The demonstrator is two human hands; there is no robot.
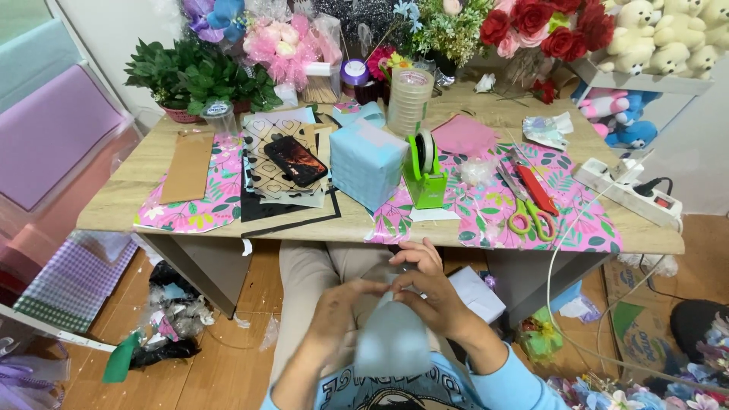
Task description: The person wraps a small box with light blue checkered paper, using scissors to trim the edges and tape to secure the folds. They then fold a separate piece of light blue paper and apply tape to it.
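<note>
Both of my hands are below the table's front edge, over my lap. My left hand and my right hand pinch the top of a pale blue piece of paper or wrap, which is blurred. On the table, a box wrapped in light blue paper stands beside a green tape dispenser. Scissors with green and yellow handles and a red cutter lie on the pink leaf-patterned wrapping paper to the right.
A phone rests on patterned paper sheets, a brown sheet lies left. Potted greenery, flower bouquets, tape rolls and plush bears line the back. A white power strip sits at the right edge. Scraps litter the floor.
</note>
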